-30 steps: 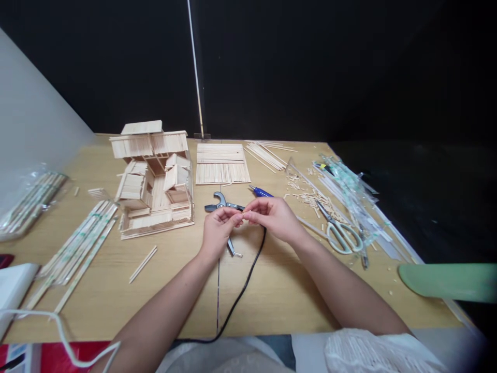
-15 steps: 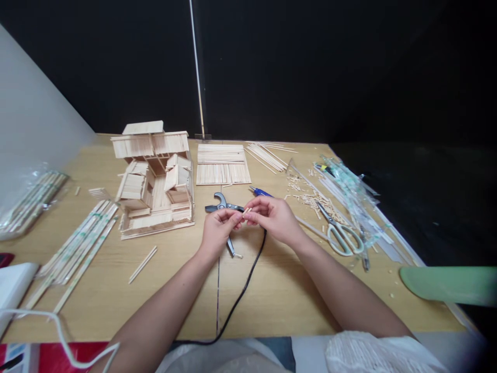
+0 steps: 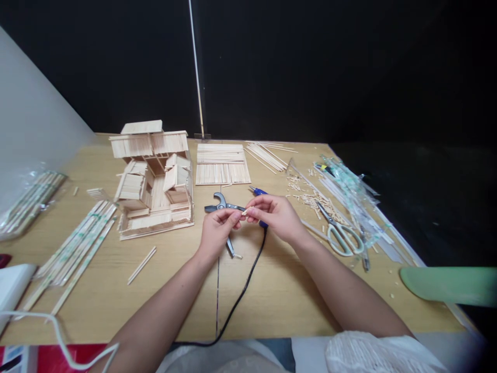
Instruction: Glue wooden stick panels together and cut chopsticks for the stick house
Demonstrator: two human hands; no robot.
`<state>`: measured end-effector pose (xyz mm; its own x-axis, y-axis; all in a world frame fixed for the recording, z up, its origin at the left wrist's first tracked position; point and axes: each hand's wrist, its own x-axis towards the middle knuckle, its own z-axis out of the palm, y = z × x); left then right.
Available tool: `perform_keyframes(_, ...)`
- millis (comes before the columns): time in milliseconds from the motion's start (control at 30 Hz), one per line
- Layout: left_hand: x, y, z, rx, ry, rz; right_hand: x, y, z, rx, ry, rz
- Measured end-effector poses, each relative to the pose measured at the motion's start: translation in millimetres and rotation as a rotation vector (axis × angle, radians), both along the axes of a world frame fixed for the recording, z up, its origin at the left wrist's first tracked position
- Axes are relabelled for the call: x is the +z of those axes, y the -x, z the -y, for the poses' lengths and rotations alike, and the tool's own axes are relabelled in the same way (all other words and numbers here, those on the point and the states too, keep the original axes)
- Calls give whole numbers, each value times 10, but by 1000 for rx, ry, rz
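My left hand (image 3: 220, 228) and my right hand (image 3: 276, 215) meet over the middle of the table, fingertips pinched on short pieces of wooden stick (image 3: 247, 211). How many pieces there are, the fingers partly hide. Beneath my hands lie grey-handled cutting pliers (image 3: 220, 199), partly covered by my left hand. A blue pen-like tool (image 3: 258, 191) with a black cord lies behind my right hand. To the left stands a model house (image 3: 155, 181) built of thin sticks, and beside it a flat stick panel (image 3: 223, 165).
Packs of sticks (image 3: 75, 243) lie at left, with two loose sticks (image 3: 142, 265) nearer. At right are scissors (image 3: 344, 235), cut stick bits (image 3: 314, 202) and plastic wrappers (image 3: 345, 181). The black cord (image 3: 248, 282) runs to the front edge. A green object (image 3: 446, 285) juts in at right.
My right hand has shifted slightly to the right, and the small stick pieces have turned a little between my fingertips. The things on the table stay where they were.
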<state>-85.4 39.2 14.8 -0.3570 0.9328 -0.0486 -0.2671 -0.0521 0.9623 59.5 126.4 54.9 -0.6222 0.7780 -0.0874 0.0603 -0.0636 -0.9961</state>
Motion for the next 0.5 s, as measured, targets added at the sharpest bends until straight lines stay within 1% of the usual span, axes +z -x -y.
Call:
perform_keyframes(100,20,-1,-5,-3,-3,18,9,0,-7,-14,46,-22)
perform_keyframes(267,53,1,-4,16,1,-1,14,9,21,21,89,-29)
perform_keyframes(500,4,10,-12,15,-9,-40,60,3,46,64,90,12)
